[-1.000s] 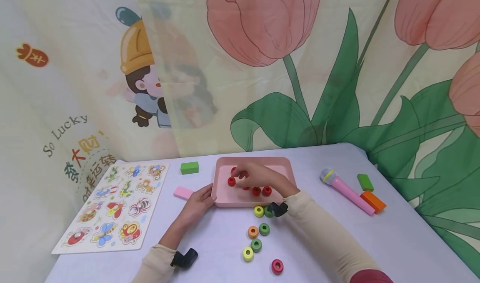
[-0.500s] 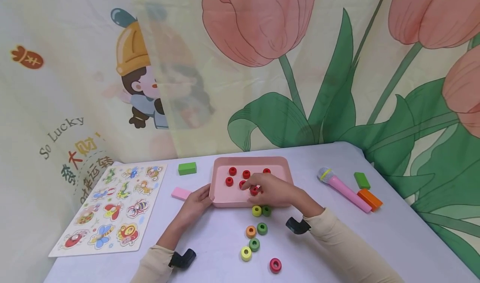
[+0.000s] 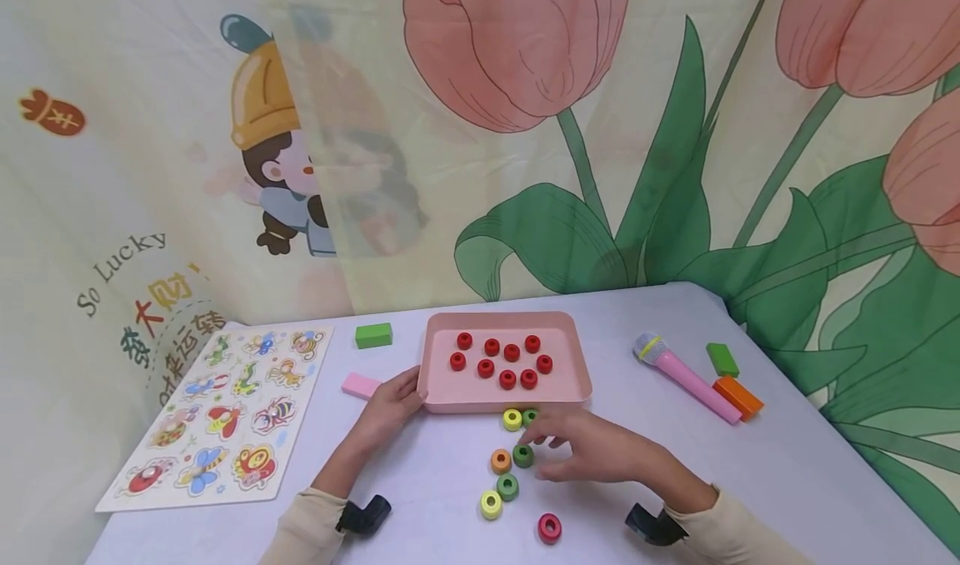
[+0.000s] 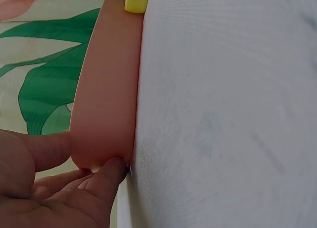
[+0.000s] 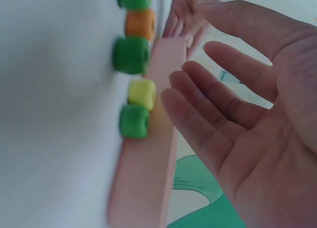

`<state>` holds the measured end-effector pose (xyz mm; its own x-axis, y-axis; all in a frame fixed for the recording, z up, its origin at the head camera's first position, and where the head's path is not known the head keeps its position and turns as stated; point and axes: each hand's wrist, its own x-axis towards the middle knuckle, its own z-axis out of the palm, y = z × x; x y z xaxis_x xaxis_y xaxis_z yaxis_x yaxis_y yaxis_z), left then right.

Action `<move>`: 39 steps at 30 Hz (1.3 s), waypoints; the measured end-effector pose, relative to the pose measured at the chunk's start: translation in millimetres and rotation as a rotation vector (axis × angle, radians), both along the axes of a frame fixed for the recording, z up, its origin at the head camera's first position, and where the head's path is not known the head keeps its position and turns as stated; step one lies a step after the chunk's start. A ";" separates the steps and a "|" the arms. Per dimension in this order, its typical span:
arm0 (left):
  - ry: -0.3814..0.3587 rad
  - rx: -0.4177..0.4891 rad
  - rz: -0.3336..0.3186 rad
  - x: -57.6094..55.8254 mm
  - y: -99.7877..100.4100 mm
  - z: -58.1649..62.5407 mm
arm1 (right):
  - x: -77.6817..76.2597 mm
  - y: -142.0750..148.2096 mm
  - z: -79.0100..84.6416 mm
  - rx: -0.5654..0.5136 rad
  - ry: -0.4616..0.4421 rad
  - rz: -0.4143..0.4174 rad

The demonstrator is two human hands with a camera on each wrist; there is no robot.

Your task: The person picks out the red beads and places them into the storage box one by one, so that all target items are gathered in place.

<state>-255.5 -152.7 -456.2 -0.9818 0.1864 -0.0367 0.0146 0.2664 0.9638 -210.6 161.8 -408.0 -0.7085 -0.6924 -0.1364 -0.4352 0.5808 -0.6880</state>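
My left hand [image 3: 388, 408] grips the near left corner of a pink tray [image 3: 510, 405]; in the left wrist view the thumb [image 4: 49, 147] lies at the rim and the fingertips at the corner's base. Several red beads [image 3: 507, 379] stand inside the tray. My right hand [image 3: 592, 447], holding nothing, hovers in front of the tray with fingers spread loosely. Close to its fingertips is a green bead [image 3: 522, 455]. Near it are an orange bead [image 3: 500, 462], another green bead [image 3: 507, 487] and a yellow bead [image 3: 491, 505]. A second yellow bead [image 3: 512, 419] sits by the tray's front wall.
A red bead [image 3: 550, 528] lies at the front of the table. Left are an insect puzzle board [image 3: 217, 415], a green block [image 3: 373, 336] and a pink block [image 3: 360, 385]. Right are a toy microphone [image 3: 690, 380], an orange block [image 3: 738, 398] and a green block [image 3: 722, 359].
My right hand has drawn back from over the tray to the loose beads in front of it, uncovering the red beads. My left hand has stayed at the tray's corner.
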 end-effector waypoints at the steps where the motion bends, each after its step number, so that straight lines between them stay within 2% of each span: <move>1: 0.001 -0.001 0.002 -0.2 0.0 0.0 | 4.8 1.5 -1.2 -0.005 -0.019 0.000; 7: -0.007 0.009 0.002 -0.6 -0.6 -0.8 | 32.1 5.7 -9.2 0.000 -0.118 -0.003; 11: -0.016 0.011 0.003 -0.1 -1.0 -0.8 | 40.9 5.9 -13.8 0.002 -0.117 0.046; 16: -0.019 0.003 -0.002 1.8 -1.0 0.7 | 42.8 6.4 -17.8 -0.008 -0.084 0.118; 22: -0.023 0.015 -0.018 2.1 -0.4 1.0 | 43.3 6.0 -20.2 -0.023 -0.100 0.115; 27: -0.022 0.012 -0.007 0.4 -0.1 0.2 | 43.2 5.1 -21.5 -0.016 -0.097 0.136; 39: -0.032 0.008 -0.006 0.8 -0.1 0.1 | 39.9 4.1 -21.7 -0.002 -0.050 0.199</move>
